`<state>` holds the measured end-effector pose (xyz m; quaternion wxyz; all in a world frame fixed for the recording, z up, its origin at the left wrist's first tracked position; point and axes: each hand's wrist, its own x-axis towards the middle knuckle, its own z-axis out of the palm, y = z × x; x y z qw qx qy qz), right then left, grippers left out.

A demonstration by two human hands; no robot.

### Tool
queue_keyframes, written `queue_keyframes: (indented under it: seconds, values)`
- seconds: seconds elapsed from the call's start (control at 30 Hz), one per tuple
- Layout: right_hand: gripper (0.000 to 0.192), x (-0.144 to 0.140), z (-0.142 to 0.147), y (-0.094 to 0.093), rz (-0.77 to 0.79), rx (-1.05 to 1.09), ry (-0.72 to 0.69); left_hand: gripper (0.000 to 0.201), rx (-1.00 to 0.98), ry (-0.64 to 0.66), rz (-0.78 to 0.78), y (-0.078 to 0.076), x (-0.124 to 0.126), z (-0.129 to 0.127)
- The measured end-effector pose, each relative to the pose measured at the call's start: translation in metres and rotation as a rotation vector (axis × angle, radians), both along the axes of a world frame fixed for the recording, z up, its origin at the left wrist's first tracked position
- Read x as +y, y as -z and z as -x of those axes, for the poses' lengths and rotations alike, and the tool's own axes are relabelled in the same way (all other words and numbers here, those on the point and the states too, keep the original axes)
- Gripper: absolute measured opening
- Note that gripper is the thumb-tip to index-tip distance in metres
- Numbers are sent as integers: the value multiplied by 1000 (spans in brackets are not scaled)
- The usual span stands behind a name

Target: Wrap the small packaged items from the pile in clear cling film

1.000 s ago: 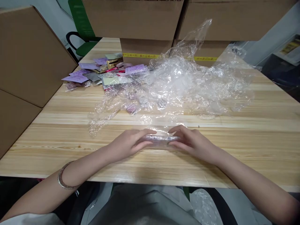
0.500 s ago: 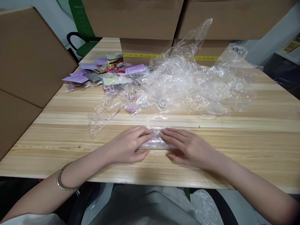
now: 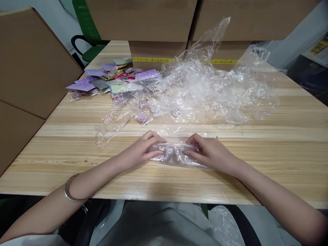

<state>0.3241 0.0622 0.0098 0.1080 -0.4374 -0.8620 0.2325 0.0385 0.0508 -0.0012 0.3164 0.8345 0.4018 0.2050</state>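
A flattened, folded clear plastic bag (image 3: 170, 154) lies along the table near its front edge, with something pale and indistinct showing through. My left hand (image 3: 144, 147) grips its left end, thumb on the near side and fingers over the far side. At the right end my right hand (image 3: 211, 151) holds it the same way, fingers bent behind and thumb in front. Clear film continues from the bag's far side toward a large crumpled heap of clear plastic film (image 3: 194, 85).
Left of the film heap lies a pile of small purple, gold and silver packets (image 3: 123, 77). Small purplish pieces (image 3: 142, 118) sit under the film's edge. A cardboard box (image 3: 38, 61) stands at the left, and more boxes (image 3: 153, 20) stack at the back. A green chair (image 3: 92, 53) is behind.
My fingers, which lay flat over the bag, now curl behind it with thumbs in front. More of the bag's near face shows, and my right hand has shifted slightly right.
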Motion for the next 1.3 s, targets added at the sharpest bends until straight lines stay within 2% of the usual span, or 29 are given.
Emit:
queue_keyframes:
  seconds: [0.13, 0.17, 0.23, 0.33, 0.4, 0.47, 0.53, 0.63, 0.73, 0.8, 0.87, 0.93, 0.97, 1.07, 1.13, 1.23, 1.3]
  values:
    - [21, -4, 1, -1, -325, 31, -110, 31, 185, -10, -239, 2, -2, 0]
    - [20, -7, 2, -1, -351, 23, -158, 31, 204, 2, -284, 1, -3, 0]
    - [32, -16, 4, -1, -344, -27, -258, 30, 214, 70, -357, 0, -6, 0]
    - [57, -28, 9, 2, -377, -88, -317, 33, 221, 201, -351, -5, -8, 0]
    - [54, -32, 10, 3, -421, -85, -314, 40, 227, 245, -292, -9, -8, 0]
    - [42, -31, 9, 0, -398, -65, -298, 52, 229, 249, -253, -11, -8, 1]
    - [35, -27, 5, -6, -301, -48, -242, 45, 190, 229, -202, -13, -6, 2]
    - [31, -16, -3, -10, -127, -32, -94, 34, 58, 141, -34, -13, -2, 3]
    - [30, -4, -9, -4, -16, -16, 32, 39, -39, 48, 103, -9, 2, 3]
    - [29, 1, -9, 4, -51, -28, 51, 39, -25, 6, 70, -5, 2, 2]
    - [25, 2, -5, 9, -213, -53, 45, 32, 45, -8, -84, -3, 0, 1]
    - [20, -1, -1, 10, -380, -70, 6, 28, 135, 43, -241, -4, -3, 0]
    - [21, -4, 1, 8, -413, -69, -44, 32, 179, 91, -283, -5, -5, 0]
    - [36, -13, 4, 3, -373, -48, -236, 56, 281, 202, -284, -9, -9, 0]
    - [44, -18, 3, 0, -363, -43, -305, 53, 296, 215, -288, -11, -9, 2]
    - [35, -19, -1, -4, -344, -33, -272, 40, 230, 194, -266, -12, -8, 4]
    - [32, -16, -3, -5, -240, -11, -182, 38, 172, 122, -203, -11, -7, 5]
